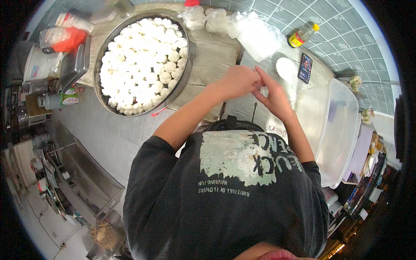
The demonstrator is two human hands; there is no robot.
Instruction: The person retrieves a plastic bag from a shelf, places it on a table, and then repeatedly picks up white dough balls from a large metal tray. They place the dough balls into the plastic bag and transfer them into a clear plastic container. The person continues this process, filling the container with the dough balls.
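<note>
My left hand (pixel 242 82) is curled and meets the fingertips of my right hand (pixel 273 97) above the worktop. A small pale, translucent thing shows between them; it is too blurred to name, and which hand holds it cannot be told. My right thumb and fingers are spread around that gap. To the left of my hands, a large round metal pan (pixel 192 61) is filled with small white pieces that look like dough balls or dumplings (pixel 143 61). Right of my hands lie a white round lid or dish (pixel 286 69) and a smartphone (pixel 305 68) with a lit screen.
Clear plastic bags (pixel 260 35) lie along the tiled wall, near a yellow-capped bottle (pixel 302 35). A large translucent plastic tub (pixel 341 130) stands at the right. Dark trays (pixel 76 65) and a red bag (pixel 70 39) are at the left, with a metal sink (pixel 87 169) lower left.
</note>
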